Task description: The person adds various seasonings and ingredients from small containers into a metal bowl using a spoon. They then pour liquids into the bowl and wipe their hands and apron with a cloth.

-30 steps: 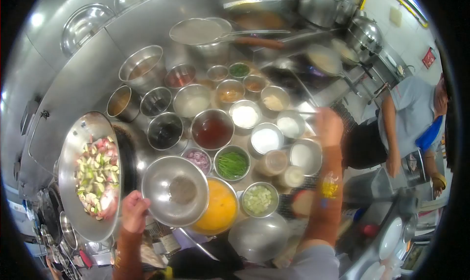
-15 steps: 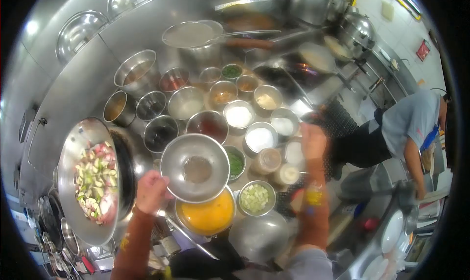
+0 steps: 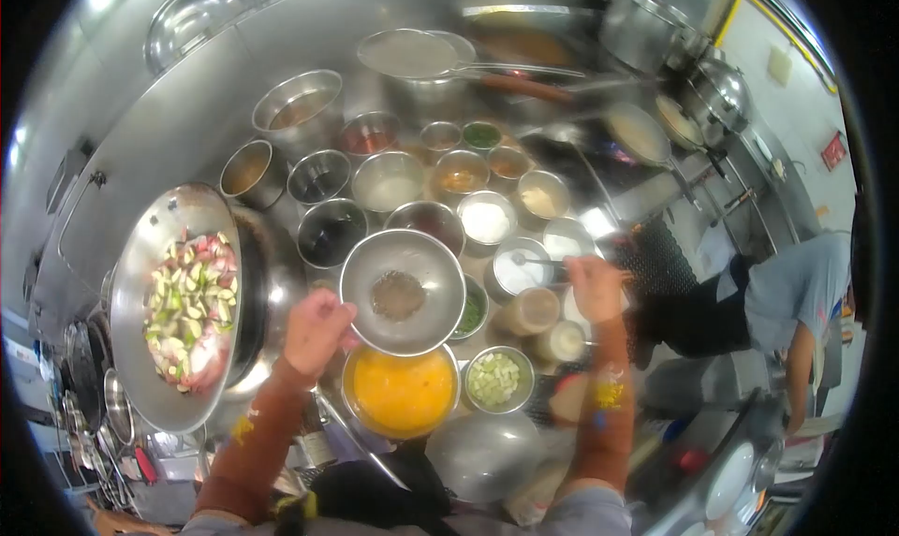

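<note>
My left hand (image 3: 316, 335) grips the rim of a steel mixing bowl (image 3: 442, 288) with a little brownish-grey content at its bottom. This bowl is held over the near containers, partly covering a bowl of beaten egg (image 3: 403, 394). In my right hand (image 3: 596, 288) is a spoon (image 3: 548, 262), its tip in a steel bowl of white powder (image 3: 513, 276). Close by that hand stand two small jars, one with brownish content (image 3: 534, 311) and one pale (image 3: 565, 340). A bowl of diced pale-green vegetable (image 3: 494, 379) sits nearer me.
A large pan of chopped meat and green pieces (image 3: 192, 311) stands at left. Behind are several steel containers of seasonings, a strainer (image 3: 409, 54) on a pot, and a stove with pans (image 3: 637, 132). At right a co-worker (image 3: 796, 293) bends over.
My right hand has brought the spoon left into the bowl of white powder. My left hand still holds the mixing bowl, and the whole view has shifted slightly.
</note>
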